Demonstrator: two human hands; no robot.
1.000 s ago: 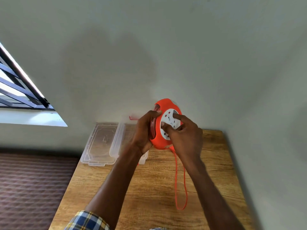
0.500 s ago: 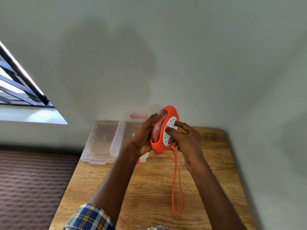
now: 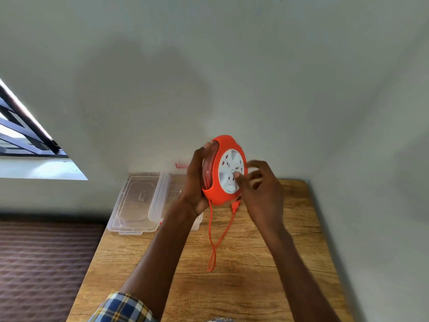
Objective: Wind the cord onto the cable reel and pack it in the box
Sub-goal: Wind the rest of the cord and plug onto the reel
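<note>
An orange cable reel (image 3: 220,196) with a white socket face (image 3: 231,170) is held upright above the wooden table (image 3: 267,275). My left hand (image 3: 196,182) grips its back rim from the left. My right hand (image 3: 257,187) is at the white face, a fingertip touching it near the centre, the other fingers spread and blurred. A loop of orange cord (image 3: 214,242) hangs from the reel's bottom down to the table, ending in an orange plug (image 3: 234,206) just below the reel. The clear plastic box (image 3: 162,201) lies open behind my left forearm, partly hidden.
The box's clear lid (image 3: 135,203) lies flat at the table's back left corner, overhanging the edge. A red clip (image 3: 180,165) shows behind the box against the wall. Walls close the table in at the back and right. A window is at the left.
The reel has turned so its white face points more toward me. The hanging cord loop has become shorter and its plug end has risen to just below the reel.
</note>
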